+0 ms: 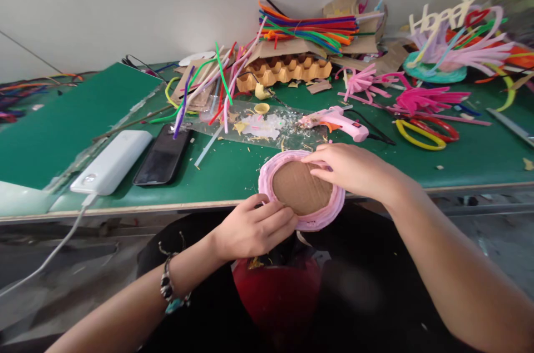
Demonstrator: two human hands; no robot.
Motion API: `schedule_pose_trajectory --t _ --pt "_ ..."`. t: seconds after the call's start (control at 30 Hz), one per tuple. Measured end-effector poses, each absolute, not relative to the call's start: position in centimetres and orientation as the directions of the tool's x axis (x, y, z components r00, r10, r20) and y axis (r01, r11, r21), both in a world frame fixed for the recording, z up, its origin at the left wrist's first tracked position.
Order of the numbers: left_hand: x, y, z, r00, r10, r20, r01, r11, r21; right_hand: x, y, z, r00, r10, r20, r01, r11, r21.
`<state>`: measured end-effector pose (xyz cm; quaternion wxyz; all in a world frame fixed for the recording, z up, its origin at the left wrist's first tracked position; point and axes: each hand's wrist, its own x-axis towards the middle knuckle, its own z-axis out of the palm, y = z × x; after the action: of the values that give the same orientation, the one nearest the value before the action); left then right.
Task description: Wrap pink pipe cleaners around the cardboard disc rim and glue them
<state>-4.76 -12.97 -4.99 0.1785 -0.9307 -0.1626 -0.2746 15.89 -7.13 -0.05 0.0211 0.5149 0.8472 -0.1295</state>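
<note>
A round cardboard disc [302, 187] with a thick pink rim [321, 223] is held at the table's front edge, partly over my lap. My left hand [256, 225] grips the rim at its lower left, fingers closed over it. At the upper right, my right hand [344, 167] holds the rim, its fingertips reaching onto the inner edge. Just behind the disc, a pink glue gun [336, 121] lies on its side on a clear plastic sheet with glue and scraps.
A white power bank [112, 163] and black phone [162, 155] lie left. Behind are an egg carton [286, 70] and colourful pipe cleaners [308, 28]. Yellow-and-red scissors [421, 135], pink pipe-cleaner pieces [429, 100] and a "Happy" decoration [454, 47] sit right.
</note>
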Motion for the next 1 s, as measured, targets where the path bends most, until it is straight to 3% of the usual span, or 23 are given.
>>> schedule_pose_trajectory --t 0.37,0.53,0.73,1.0 --pt "-4.9 -13.1 -4.4 0.832 0.180 0.525 0.376 -0.878 -0.295 15.9 -7.1 0.0 -0.484 0.863 -0.145 0.870 0.457 -0.185" --pt "-6.9 -12.8 -3.5 0.823 0.186 0.537 0.407 -0.852 -0.329 15.9 -7.0 0.2 -0.514 0.857 -0.026 0.825 0.485 -0.291" --pt "-8.4 -12.1 -3.4 0.801 0.280 0.529 0.454 -0.860 -0.233 15.8 -6.8 0.1 -0.503 0.863 0.043 0.810 0.488 -0.326" --pt "-7.2 -12.5 -3.9 0.847 0.195 0.495 0.402 -0.843 -0.357 16.1 -6.5 -0.1 -0.488 0.872 0.052 0.810 0.474 -0.346"
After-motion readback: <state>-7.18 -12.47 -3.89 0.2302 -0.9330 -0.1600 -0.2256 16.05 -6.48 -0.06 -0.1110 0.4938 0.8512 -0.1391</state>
